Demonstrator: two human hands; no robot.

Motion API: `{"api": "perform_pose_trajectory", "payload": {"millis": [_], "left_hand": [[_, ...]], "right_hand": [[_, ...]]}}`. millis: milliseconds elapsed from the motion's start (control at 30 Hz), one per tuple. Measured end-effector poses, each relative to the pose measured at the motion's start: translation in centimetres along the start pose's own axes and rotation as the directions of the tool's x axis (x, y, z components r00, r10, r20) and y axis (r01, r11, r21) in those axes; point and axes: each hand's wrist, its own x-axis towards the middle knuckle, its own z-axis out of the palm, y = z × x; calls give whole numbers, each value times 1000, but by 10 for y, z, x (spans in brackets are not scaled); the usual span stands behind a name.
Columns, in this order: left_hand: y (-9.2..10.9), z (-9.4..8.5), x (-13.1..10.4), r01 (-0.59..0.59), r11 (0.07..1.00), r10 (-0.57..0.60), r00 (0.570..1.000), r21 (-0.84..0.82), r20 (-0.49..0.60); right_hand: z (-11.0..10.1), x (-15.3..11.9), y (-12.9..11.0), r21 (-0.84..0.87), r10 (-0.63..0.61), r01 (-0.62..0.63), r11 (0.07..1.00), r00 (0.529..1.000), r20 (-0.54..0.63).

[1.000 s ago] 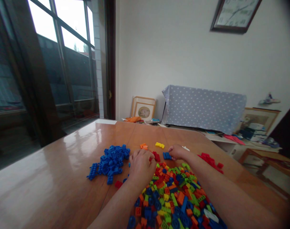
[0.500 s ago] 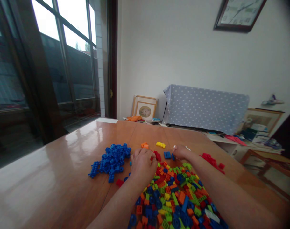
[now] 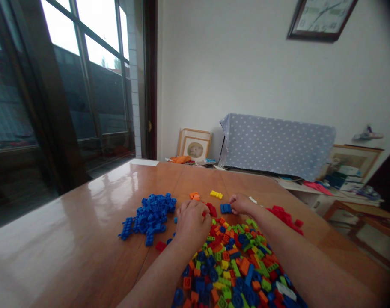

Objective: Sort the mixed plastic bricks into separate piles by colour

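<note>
My right hand (image 3: 241,203) reaches in from the right with its fingers pinched at the right end of a short row of blue toy bricks (image 3: 225,208) lying on the table. My left hand (image 3: 193,217) is palm down, fingers curled, at the far left edge of the loose brick pile; whatever lies under its fingers is hidden. Red bricks (image 3: 211,209) sit right beside its fingertips. Nearer to me spreads a large mixed pile of building bricks (image 3: 227,256) in green, orange, red, yellow and blue, between my forearms.
A heap of blue pieces (image 3: 153,214) stands left of my left hand. Orange bricks (image 3: 194,196) and yellow bricks (image 3: 216,194) lie farther back. Red bricks (image 3: 285,219) are grouped beyond my right forearm. The wooden table (image 3: 69,239) has a glass door to its left.
My right hand has shifted slightly left, closing up against the row of blue bricks; the blue piece at its fingertips has met the row. My left hand stays in place.
</note>
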Motion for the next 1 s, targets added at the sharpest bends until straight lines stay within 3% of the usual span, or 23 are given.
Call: {"api": "perform_pose_trajectory", "payload": {"millis": [167,300,433,733,900,1000], "left_hand": [[-2,1,2,8,1000,-9,1000,-8,-19],[-4,0,3,9,1000,-9,1000,-19,-12],[-4,-1,3,6,1000,-6,1000,-26,-10],[-4,-1,3,15,1000,-15,1000,-27,-7],[-8,-5,6,42,999,-42,999,0,3],[-10,-9,7,59,998,-59,998,-4,35]], "right_hand": [[-4,0,-3,-99,-133,139,985,989,61],[-2,-3,-9,-122,-299,309,943,949,98],[1,-1,-11,-149,-386,405,902,911,143],[2,-7,-10,-204,-432,463,863,884,177],[-5,-23,-15,-227,-445,458,859,889,109],[-5,-38,-21,-226,-466,488,843,873,144]]}}
